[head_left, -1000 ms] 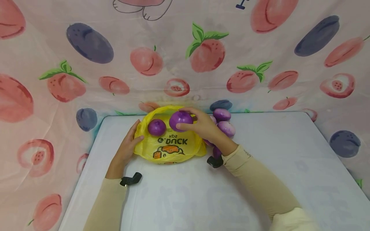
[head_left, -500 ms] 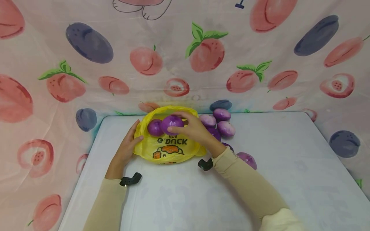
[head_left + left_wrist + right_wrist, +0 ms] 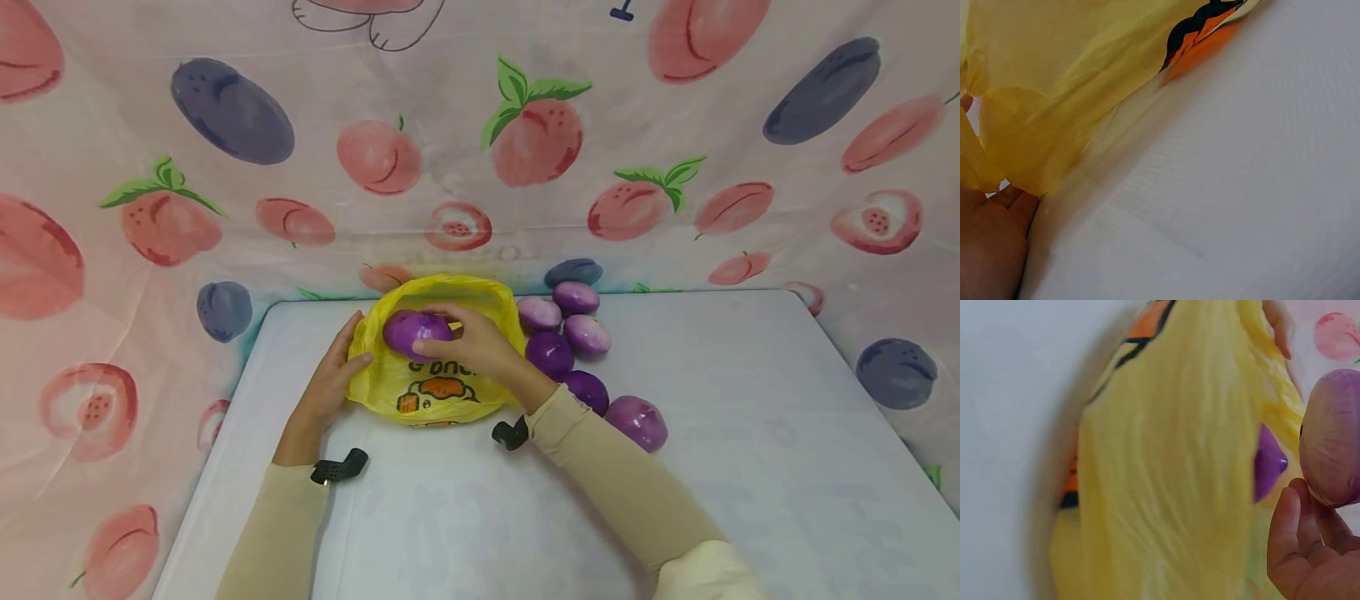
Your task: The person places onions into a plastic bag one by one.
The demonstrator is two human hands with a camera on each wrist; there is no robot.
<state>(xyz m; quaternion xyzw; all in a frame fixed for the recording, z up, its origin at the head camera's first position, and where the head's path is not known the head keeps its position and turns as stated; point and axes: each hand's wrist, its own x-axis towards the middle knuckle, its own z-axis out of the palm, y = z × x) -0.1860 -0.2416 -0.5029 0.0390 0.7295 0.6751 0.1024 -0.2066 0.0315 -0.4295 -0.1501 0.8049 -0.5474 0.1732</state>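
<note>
My right hand [image 3: 483, 350] grips a purple onion [image 3: 431, 333] over the mouth of a yellow plastic bag [image 3: 450, 407]. That onion overlaps another purple onion [image 3: 392, 327] inside the bag; whether they touch, I cannot tell. In the right wrist view the held onion [image 3: 1335, 437] sits on the fingers [image 3: 1285, 525], beside the bag's rim, and the tip of the inner onion [image 3: 1267, 465] shows past the yellow film. My left hand [image 3: 324, 383] rests against the bag's left side with its fingers straight. The left wrist view has part of that hand [image 3: 991, 250] against the film.
To the right of the bag lie several more onions, among them a pale one [image 3: 587, 334], a dark purple one [image 3: 550, 354] and a mauve one [image 3: 637, 422] nearest me. A white table [image 3: 750, 433] bears everything. A fruit-patterned cloth [image 3: 525, 225] rises behind its far edge.
My right hand has carried the onion leftward and slightly down, from the bag's right half to over the onion inside. The left hand and the bag stay as they were.
</note>
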